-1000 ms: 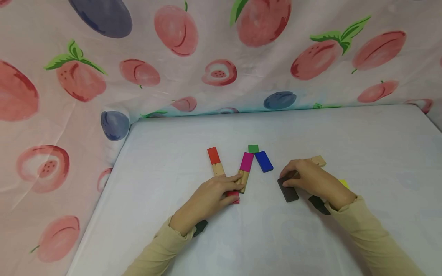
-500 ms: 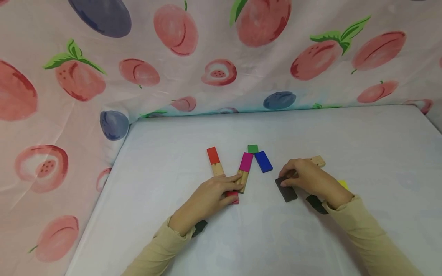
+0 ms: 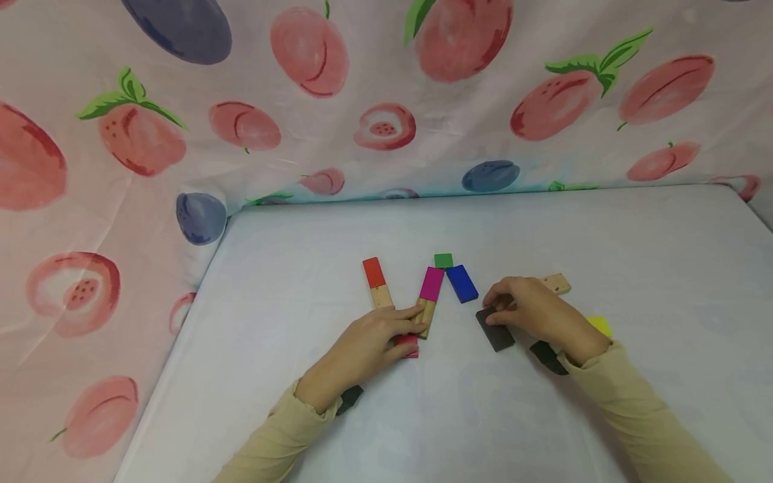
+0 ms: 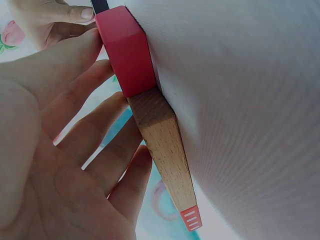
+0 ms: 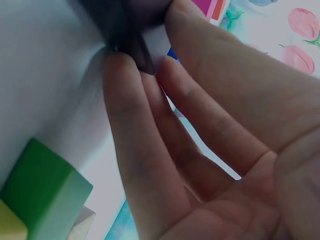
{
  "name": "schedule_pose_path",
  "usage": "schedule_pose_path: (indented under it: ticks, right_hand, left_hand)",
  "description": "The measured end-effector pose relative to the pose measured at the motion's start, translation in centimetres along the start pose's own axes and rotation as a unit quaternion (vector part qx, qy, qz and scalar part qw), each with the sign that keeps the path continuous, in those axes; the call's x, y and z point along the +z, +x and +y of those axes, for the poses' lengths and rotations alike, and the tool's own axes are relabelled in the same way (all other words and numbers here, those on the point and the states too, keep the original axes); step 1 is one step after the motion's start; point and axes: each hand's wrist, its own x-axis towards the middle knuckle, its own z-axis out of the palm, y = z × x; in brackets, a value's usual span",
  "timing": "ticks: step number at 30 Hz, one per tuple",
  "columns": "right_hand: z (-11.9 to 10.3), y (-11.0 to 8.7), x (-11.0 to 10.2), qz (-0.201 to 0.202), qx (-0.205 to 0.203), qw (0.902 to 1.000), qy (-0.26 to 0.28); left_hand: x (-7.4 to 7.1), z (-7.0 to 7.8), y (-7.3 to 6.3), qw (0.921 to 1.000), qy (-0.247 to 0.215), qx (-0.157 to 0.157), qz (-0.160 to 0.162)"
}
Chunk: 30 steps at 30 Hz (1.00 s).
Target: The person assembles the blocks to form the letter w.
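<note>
My left hand (image 3: pixel 359 345) lies over a V of small rectangular blocks, its fingers extended. The fingers touch a pinkish-red block (image 4: pixel 131 60) and a plain wooden block (image 4: pixel 170 150), which meet end to end in the left wrist view. The V's left arm has an orange-red block (image 3: pixel 374 272) and a pale wooden block (image 3: pixel 381 296). Its right arm has a magenta block (image 3: pixel 431 284) above a wooden one. My right hand (image 3: pixel 534 308) pinches a dark grey block (image 3: pixel 497 332) by its far end, right of the V. Whether it touches the table is unclear.
A blue block (image 3: pixel 461 283) leans away from the magenta one, below a green block (image 3: pixel 443 260). A pale wooden block (image 3: pixel 557 283) and a yellow block (image 3: pixel 599 326) lie beside the right hand. Another green block (image 5: pixel 47 190) shows in the right wrist view. Patterned cloth (image 3: pixel 386 87) hangs behind the table.
My right hand has shifted slightly left with the dark grey block, toward the V. The yellow block shows more. My left hand stays in place.
</note>
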Motion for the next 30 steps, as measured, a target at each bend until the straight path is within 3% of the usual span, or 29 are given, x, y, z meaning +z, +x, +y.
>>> schedule_pose_path:
  ticks: [5, 30]
  right_hand:
    - [-0.12, 0.22, 0.04, 0.001, 0.017, 0.9999, -0.003]
    - [0.05, 0.89, 0.28, 0.027, 0.005, 0.9996, 0.010]
  left_hand:
    - [0.00, 0.03, 0.01, 1.0000, -0.001, -0.002, -0.002]
    - [0.04, -0.11, 0.05, 1.0000, 0.000, 0.005, 0.004]
